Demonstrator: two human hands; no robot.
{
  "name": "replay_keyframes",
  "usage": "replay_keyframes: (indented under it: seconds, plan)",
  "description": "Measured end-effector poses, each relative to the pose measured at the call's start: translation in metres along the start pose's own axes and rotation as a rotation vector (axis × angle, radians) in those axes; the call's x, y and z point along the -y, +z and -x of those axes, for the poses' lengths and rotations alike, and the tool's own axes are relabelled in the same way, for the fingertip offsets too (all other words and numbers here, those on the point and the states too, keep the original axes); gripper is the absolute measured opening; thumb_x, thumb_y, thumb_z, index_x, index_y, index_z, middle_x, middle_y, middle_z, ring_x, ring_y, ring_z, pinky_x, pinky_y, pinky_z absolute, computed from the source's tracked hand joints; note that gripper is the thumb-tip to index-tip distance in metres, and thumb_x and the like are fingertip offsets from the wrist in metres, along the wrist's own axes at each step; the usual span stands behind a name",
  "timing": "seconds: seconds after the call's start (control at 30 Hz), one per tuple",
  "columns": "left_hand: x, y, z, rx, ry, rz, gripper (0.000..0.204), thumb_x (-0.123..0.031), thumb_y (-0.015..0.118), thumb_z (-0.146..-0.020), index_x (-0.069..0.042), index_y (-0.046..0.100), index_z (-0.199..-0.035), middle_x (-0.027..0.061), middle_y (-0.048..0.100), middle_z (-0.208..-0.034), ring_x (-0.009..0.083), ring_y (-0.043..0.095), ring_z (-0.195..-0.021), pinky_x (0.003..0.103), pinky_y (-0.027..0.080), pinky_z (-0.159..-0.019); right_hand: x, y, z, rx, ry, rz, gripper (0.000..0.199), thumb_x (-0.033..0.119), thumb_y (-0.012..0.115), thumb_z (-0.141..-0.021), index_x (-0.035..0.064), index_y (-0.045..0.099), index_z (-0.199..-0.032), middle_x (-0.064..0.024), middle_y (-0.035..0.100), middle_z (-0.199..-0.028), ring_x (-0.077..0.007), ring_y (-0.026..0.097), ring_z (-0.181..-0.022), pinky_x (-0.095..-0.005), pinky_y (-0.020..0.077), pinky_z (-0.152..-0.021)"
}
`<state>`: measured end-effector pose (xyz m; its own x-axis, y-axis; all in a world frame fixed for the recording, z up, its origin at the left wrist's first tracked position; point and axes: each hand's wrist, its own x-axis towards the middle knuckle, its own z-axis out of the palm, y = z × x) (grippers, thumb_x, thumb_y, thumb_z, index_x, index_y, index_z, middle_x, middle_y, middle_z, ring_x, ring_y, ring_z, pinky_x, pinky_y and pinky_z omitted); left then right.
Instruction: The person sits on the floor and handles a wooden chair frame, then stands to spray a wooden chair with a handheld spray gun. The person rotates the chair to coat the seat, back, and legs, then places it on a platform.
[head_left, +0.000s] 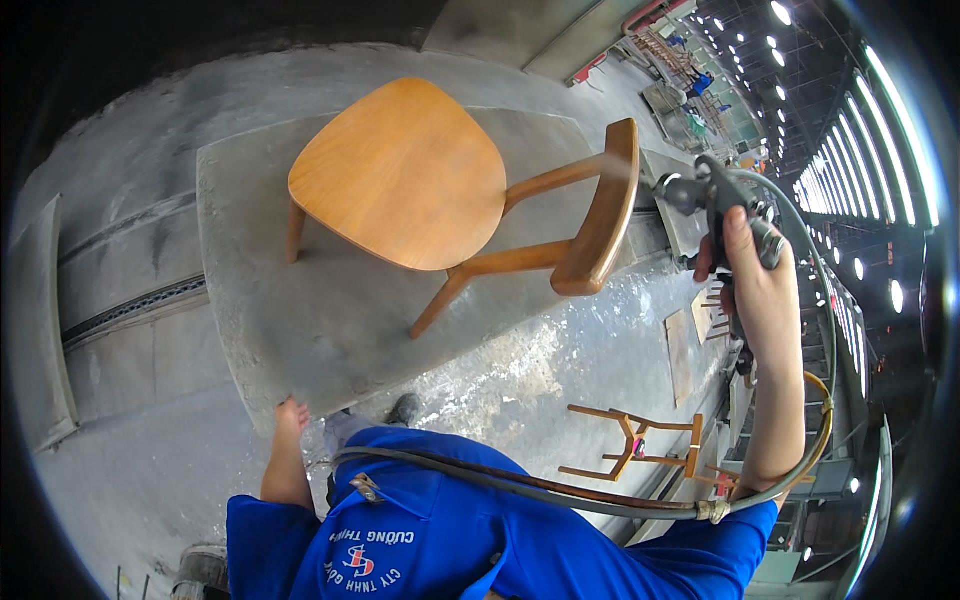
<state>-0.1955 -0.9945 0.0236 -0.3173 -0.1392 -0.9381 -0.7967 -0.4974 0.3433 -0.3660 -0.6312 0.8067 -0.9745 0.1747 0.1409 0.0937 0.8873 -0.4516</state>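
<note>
At lower left the left hand [291,415] is pressed on the grey table [250,300] edge, the wooden chair [450,190] is seen at centre, and its backrest is faced from the right by the spray gun [715,200] gripped in the closed right hand [760,290].

We wear a bright blue short-sleeved work shirt [480,540], its sleeves ending above the elbows so that both forearms are bare. On the chest sits a printed emblem in white, red and blue with curved white lettering around it, seen upside down from the head camera. Our left hand [292,418] and right hand [748,280] are both bare, without gloves, and a dark shoe [404,408] shows just past the shirt's edge, above a grey trouser leg [345,432].
</note>
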Motion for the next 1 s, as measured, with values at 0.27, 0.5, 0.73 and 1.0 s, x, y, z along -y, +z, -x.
replay_keyframes:
  seconds: [0.27, 0.5, 0.73, 1.0]
  plan:
    - [0.040, -0.040, -0.013, -0.030, -0.205, -0.067, 0.051, -0.040, 0.049, -0.097, -0.001, 0.049, -0.130, 0.0228, 0.063, -0.119, 0.0379, 0.063, -0.098, 0.053, 0.050, -0.083, 0.025, -0.015, 0.042, 0.254, 0.062, -0.298, 0.059, 0.057, 0.051, -0.101, 0.0022, 0.063, -0.116, -0.0042, 0.066, -0.074, -0.0051, 0.056, -0.058, -0.0198, 0.0376, -0.043]
    - [0.020, -0.027, 0.004, -0.068, -0.088, -0.009, 0.055, -0.042, 0.050, -0.098, -0.005, 0.043, -0.139, 0.0218, 0.063, -0.122, 0.0376, 0.063, -0.101, 0.052, 0.050, -0.083, 0.037, 0.007, 0.016, 0.293, 0.027, 0.070, 0.050, 0.052, 0.061, -0.098, 0.0040, 0.064, -0.084, 0.0004, 0.061, -0.067, -0.0066, 0.056, -0.064, -0.0242, 0.0449, -0.061]
    - [0.002, -0.020, 0.005, -0.003, -0.058, 0.040, 0.059, -0.044, 0.048, -0.101, -0.008, 0.037, -0.146, 0.0223, 0.060, -0.130, 0.0394, 0.061, -0.112, 0.054, 0.048, -0.093, 0.030, 0.011, -0.015, 0.123, 0.011, -0.082, 0.050, 0.051, 0.051, -0.103, 0.0054, 0.063, -0.089, -0.0002, 0.064, -0.071, -0.0037, 0.053, -0.056, -0.0196, 0.0367, -0.044]
    - [-0.003, -0.039, 0.019, -0.075, -0.077, 0.003, 0.054, -0.042, 0.047, -0.102, -0.005, 0.042, -0.140, 0.0217, 0.062, -0.126, 0.0372, 0.062, -0.106, 0.052, 0.050, -0.088, 0.028, 0.012, -0.042, -0.013, -0.111, -0.077, 0.045, 0.048, 0.048, -0.105, 0.0073, 0.062, -0.093, 0.0003, 0.064, -0.070, -0.0036, 0.055, -0.059, -0.0199, 0.0383, -0.046]
